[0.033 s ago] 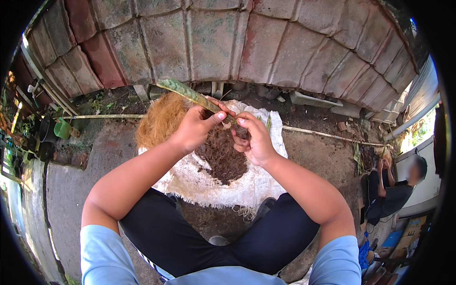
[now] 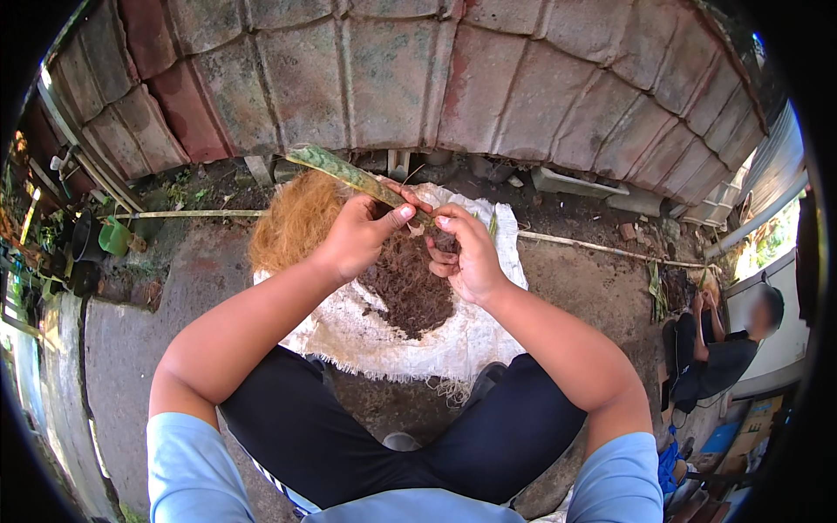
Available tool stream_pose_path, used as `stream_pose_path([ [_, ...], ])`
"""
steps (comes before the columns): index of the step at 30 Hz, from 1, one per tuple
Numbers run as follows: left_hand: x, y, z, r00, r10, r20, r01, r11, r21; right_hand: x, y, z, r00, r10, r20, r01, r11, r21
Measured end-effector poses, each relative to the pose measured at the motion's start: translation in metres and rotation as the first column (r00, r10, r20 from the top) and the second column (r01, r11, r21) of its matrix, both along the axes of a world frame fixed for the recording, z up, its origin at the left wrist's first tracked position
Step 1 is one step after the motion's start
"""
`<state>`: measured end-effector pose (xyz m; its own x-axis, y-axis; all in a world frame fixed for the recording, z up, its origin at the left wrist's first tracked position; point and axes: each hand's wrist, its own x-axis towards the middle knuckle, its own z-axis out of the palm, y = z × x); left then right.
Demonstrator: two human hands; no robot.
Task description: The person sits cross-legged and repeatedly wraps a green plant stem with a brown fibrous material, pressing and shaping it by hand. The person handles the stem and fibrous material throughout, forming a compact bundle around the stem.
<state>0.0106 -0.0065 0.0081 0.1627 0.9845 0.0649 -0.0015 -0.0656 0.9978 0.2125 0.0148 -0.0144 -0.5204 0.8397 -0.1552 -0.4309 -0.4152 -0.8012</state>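
Leaf point(image 2: 327, 164) is up in the air over the sack point(image 2: 349, 344), slanting from far left down to near right; left grip point(image 2: 359, 234) is closed on it near its right end, thumb on the near side, fingers behind; right grip point(image 2: 468, 257) is curled in at the right end, thumb and forefinger against it; whether that one pinches or only steadies, I cannot tell (fingers cover the contact).

Failure modes, my read: most of the blade hangs out past the left grip, so a loose thumb would let the far-left tip droop or swing; too hard a squeeze could crease or split it, since it looks thin at the edges; if the two hands pull unevenly, the right end, where everything bears, is the likely tear point.

Below sits the dark heap point(image 2: 410, 301), loose and crumbly by the look of it; a dropped leaf would land in or beside it and come up dirty; a low wrist could scatter crumbs over the sack; the tan fibre point(image 2: 301, 213) is piled at far left, near the left wrist, so a sweep that way could snag strands.

Sack is rumpled, near edge frayed; right shoe point(image 2: 490, 375) is close to that edge; a foot shift could catch threads and drag the heap.

Pole point(image 2: 602, 247) at right is clear of both hands; low risk.
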Motion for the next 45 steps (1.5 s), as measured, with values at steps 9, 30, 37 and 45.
stream_pose_path([
  [9, 0.007, 0.007, 0.0, 0.992, -0.058, 0.109, 0.052, 0.997, 0.056, 0.001, 0.018, 0.003, 0.993, -0.105, 0.051, 0.105, 0.994, 0.013],
  [30, -0.009, 0.011, 0.006, 0.992, -0.108, 0.069, 0.102, 0.991, 0.083, 0.005, 0.012, 0.014, 0.906, 0.292, 0.307, -0.341, 0.932, 0.122],
  [37, -0.008, 0.012, 0.003, 0.987, -0.007, 0.16, 0.005, 1.0, 0.016, 0.001, 0.009, 0.008, 0.995, 0.093, 0.022, -0.095, 0.994, 0.055],
  [45, -0.015, 0.012, 0.004, 0.989, -0.142, 0.043, 0.142, 0.99, 0.015, 0.017, 0.026, 0.014, 0.941, 0.333, 0.062, -0.332, 0.943, -0.036],
])
